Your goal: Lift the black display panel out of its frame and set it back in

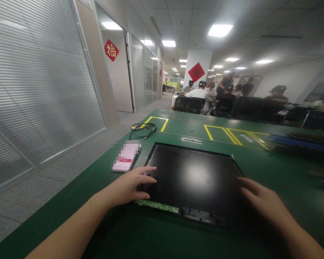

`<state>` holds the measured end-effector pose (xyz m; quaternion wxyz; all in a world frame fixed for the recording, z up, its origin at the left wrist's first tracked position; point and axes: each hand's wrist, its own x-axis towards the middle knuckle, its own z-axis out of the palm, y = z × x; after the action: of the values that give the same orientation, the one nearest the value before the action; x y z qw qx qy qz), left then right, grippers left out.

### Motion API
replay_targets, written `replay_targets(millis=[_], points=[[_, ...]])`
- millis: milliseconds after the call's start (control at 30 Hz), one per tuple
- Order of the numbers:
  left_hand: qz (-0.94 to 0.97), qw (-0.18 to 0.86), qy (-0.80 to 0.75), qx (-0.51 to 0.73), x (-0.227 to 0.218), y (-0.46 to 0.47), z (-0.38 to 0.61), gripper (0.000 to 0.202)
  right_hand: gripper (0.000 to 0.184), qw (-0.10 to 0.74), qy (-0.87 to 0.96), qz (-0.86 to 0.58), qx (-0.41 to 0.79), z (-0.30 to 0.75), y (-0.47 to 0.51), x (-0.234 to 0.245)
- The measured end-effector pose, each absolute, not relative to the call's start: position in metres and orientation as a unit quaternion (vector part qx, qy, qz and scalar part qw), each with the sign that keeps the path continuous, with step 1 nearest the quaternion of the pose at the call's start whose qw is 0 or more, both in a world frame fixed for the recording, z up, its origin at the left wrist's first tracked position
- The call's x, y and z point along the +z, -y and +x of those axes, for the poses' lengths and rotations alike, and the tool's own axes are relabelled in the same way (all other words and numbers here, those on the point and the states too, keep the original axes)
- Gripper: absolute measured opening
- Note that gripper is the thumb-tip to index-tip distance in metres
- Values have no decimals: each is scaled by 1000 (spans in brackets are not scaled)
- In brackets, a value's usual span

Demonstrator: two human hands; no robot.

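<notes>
A black display panel (183, 176) lies flat on the green table, its glossy face up and reflecting a ceiling light. Along its near edge a strip of green circuit board (158, 206) shows, with a dark part (198, 215) beside it. My left hand (133, 185) rests at the panel's left edge, fingers apart and reaching over the border. At the right edge is my right hand (260, 196), its fingers stretched toward the frame; the fingertips touch or nearly touch it. Neither hand is wrapped round anything.
A phone with a lit screen (124, 158) lies left of the panel, a coiled black cable (144, 130) behind it. White strips (191, 140) and yellow tape marks (218, 127) are on the table (83, 190). A blurred blue tray (299, 144) stands at right; people sit farther back.
</notes>
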<state>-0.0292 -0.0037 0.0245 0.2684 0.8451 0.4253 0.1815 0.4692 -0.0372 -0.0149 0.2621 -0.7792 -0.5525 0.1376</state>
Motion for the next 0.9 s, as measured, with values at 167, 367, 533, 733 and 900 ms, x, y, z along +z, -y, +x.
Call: replay_targets(millis=[167,367,533,733,900], points=[[861,260,-402,169,25,5,-27,45,48,255,566,-771,143,470,36,-15],[872,257,-379,175,23,5,-28,40,40,254,561,-773,155,471,37,-10],[891,227,-367,144,21,4,-28,38,45,250,584,-760,134,474,36,-14],[892,222,-368,139,17,1,-31,38,49,251,584,-761,131,476,38,-13],[850,225,-438,185,14,-2,-30,45,47,289,555,-772,116,475,40,-8]])
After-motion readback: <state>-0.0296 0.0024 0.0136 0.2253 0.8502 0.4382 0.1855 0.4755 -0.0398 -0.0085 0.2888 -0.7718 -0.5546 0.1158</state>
